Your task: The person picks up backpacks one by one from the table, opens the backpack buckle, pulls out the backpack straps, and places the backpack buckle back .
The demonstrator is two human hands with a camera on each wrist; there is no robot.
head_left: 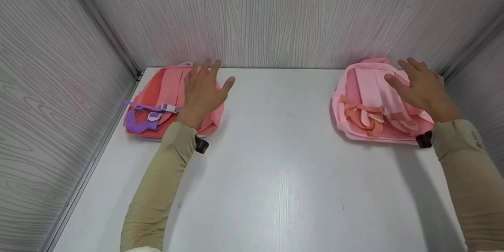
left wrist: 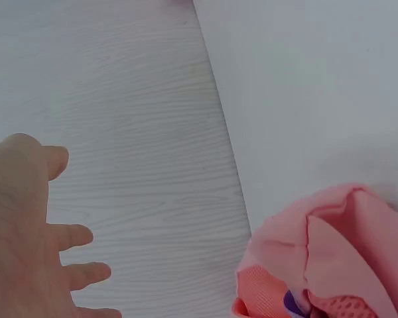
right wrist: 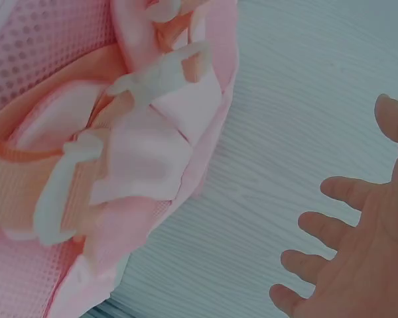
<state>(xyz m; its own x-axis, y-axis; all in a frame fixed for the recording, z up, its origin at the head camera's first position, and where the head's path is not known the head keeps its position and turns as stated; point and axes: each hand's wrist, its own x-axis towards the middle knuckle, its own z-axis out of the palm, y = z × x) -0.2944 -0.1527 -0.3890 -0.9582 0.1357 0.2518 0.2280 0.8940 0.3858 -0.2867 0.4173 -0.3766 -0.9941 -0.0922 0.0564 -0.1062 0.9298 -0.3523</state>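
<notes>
A coral-pink backpack with purple straps lies flat at the back left of the white table. Over its right part my left hand hovers with fingers spread, holding nothing. In the left wrist view, the backpack's pink fabric shows apart from the hand. At the back right lies a light pink backpack, its orange straps and pale buckles facing up. My right hand is spread above that bag's right side, also holding nothing. The right wrist view shows the fingers apart from the bag's strap and buckle.
The white tabletop stretches between the two bags. A grey wood-grain panel rises behind them, with side panels at left and right. Each wrist wears a small black device.
</notes>
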